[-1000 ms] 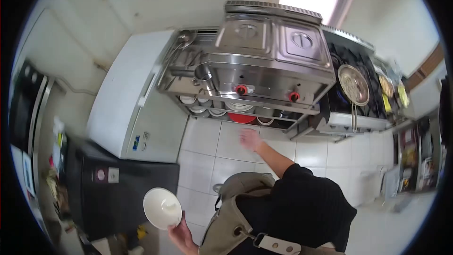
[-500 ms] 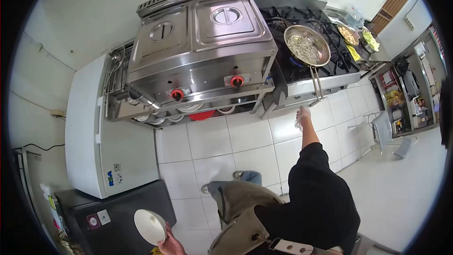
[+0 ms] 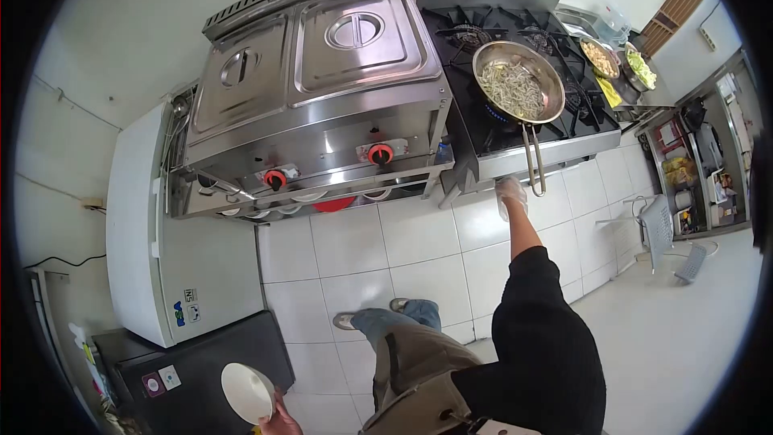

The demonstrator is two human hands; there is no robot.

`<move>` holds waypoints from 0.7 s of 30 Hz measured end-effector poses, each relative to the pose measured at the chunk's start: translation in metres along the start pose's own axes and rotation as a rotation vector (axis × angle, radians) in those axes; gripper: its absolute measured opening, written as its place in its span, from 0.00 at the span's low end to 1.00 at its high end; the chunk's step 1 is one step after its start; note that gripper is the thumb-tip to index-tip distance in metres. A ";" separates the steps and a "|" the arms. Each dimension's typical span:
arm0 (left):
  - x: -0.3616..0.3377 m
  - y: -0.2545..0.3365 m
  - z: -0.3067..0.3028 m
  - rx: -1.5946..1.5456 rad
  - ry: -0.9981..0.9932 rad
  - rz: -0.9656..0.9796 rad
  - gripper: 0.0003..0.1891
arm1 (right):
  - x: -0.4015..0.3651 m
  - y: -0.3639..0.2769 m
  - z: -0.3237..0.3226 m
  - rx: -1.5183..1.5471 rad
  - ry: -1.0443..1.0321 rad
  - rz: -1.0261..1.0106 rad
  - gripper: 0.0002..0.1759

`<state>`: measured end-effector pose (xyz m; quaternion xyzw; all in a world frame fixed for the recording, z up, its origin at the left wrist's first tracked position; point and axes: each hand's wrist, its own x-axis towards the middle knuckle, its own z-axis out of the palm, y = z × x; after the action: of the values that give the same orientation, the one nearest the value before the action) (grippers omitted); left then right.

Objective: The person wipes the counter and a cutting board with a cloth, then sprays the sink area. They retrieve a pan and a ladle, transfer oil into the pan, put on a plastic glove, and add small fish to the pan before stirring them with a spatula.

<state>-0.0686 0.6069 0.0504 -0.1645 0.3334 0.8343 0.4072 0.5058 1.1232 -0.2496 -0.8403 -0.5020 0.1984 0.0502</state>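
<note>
Steel fronts most of the scene: a warmer (image 3: 322, 80) with two lids is set against the wall, beside a white freezer (image 3: 153, 234). To its right a stove (image 3: 515, 40) is seen, and a pan (image 3: 519, 80) of pale strips is placed on a front burner. The pan's handle (image 3: 531, 161) is turned out over the stove's front edge, probably so that it can be taken from the aisle. A white bowl (image 3: 248, 393) is held low at the person's side, tilted and empty, grasped at its rim by the left hand (image 3: 278, 423), which is half cut off by the frame. The gloved right hand (image 3: 510, 196) is stretched out just beside the handle's end. Nothing is seen in it, and whether its fingers are curled cannot be told.
</note>
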 end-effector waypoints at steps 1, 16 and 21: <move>0.005 0.000 0.000 0.002 0.000 -0.002 0.34 | 0.003 0.002 0.008 -0.017 0.036 -0.006 0.17; 0.018 -0.004 -0.006 0.138 0.085 0.059 0.37 | -0.021 -0.015 -0.002 0.188 0.036 0.081 0.19; 0.017 0.016 -0.023 -0.053 0.001 0.008 0.35 | -0.073 -0.037 0.042 -0.071 -0.201 0.149 0.19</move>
<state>-0.0916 0.5933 0.0318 -0.1740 0.3122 0.8443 0.3993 0.4295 1.0737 -0.2567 -0.8523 -0.4475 0.2668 -0.0451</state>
